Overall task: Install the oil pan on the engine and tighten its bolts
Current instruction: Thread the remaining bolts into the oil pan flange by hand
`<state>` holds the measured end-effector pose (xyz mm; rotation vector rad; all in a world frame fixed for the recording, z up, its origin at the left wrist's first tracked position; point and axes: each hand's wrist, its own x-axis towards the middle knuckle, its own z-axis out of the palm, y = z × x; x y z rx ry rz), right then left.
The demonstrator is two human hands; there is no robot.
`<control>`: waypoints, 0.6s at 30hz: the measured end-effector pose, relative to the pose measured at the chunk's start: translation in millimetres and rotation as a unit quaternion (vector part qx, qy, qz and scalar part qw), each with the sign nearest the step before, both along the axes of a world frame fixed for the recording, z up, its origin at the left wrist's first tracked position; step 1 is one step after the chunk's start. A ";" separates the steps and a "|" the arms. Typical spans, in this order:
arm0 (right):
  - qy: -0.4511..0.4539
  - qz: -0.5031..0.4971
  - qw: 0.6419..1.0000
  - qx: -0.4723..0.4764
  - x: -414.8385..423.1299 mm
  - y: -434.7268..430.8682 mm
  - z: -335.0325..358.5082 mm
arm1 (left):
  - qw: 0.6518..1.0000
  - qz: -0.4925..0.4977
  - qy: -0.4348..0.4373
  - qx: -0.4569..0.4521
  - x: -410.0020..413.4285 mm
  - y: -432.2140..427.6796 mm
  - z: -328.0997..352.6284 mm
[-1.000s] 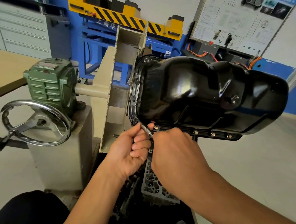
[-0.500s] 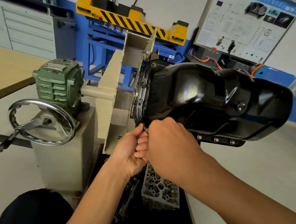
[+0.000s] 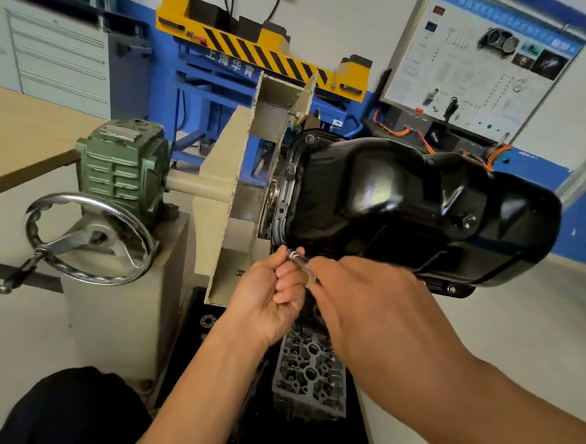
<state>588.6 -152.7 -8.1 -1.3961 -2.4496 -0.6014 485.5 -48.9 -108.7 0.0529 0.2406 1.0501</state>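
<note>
Gripping the slim driver point(image 3: 294, 255) in curled fingers, the left hand point(image 3: 266, 295) holds it at the near flange corner. The right hand point(image 3: 366, 295) has drawn back, uncovering its tip; whether it grasps the tool is unclear. Beyond, the oil pan point(image 3: 405, 208) sits on the engine stand point(image 3: 218, 189), so tightening at this corner probably continues.
</note>
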 end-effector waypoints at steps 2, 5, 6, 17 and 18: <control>-0.011 0.024 1.000 0.010 2.5 -0.4 -1.7 | 1.000 0.005 0.014 -0.003 -0.8 0.4 0.1; -0.018 -0.003 0.999 0.047 -1.7 4.5 -0.5 | 1.000 -0.015 -0.010 0.009 -3.7 -2.8 1.6; -0.031 -0.018 0.997 0.064 -4.4 6.1 2.1 | 1.000 -0.020 -0.014 0.014 -5.2 -4.2 3.3; -0.095 -0.019 0.995 0.002 -21.0 8.6 23.6 | 1.000 -0.024 0.004 -0.009 -8.1 -3.8 9.5; -0.101 -0.032 0.994 0.005 -23.2 8.7 24.1 | 1.000 -0.023 0.012 -0.011 -7.6 -3.7 9.0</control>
